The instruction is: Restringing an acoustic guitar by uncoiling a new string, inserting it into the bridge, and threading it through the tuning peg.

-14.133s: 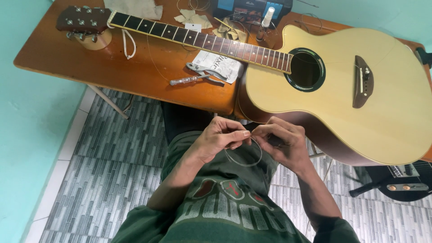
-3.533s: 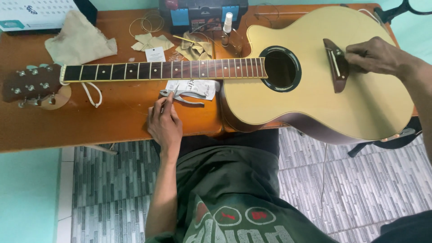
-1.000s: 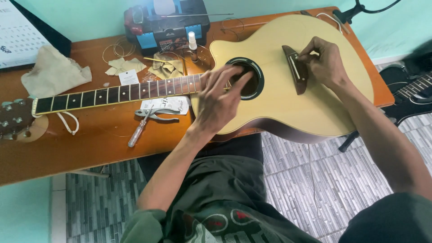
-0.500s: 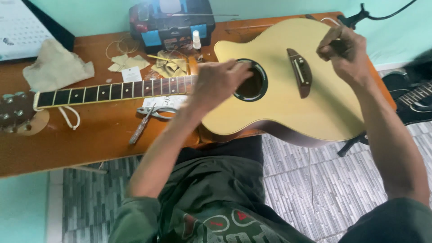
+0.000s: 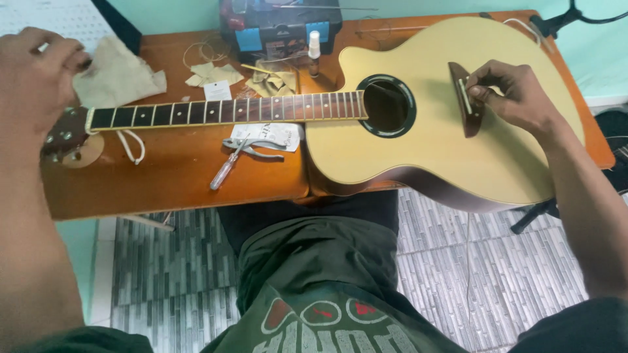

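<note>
Pale, glossy acoustic guitar (image 5: 432, 140) lies flat across the orange wooden table (image 5: 176, 176). Right hand (image 5: 517, 98) pinches at its dark wooden bridge (image 5: 463, 104). Left hand (image 5: 36, 72), fingers bunched, hovers above the headstock (image 5: 65, 134); whether it holds anything cannot be told.

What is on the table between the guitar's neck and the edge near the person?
In the head view, a screwdriver, pliers and a paper packet lie there.

Single head-worn view, looking steeply down and forward from above person's own lap. Close range: table (image 5: 176, 183) with guitar (image 5: 418, 144) fills upper half, tiled floor (image 5: 497, 274) and green-clad lap lower half. Left hand (image 5: 36, 72) at left edge, right hand (image 5: 517, 95) upper right.
</note>
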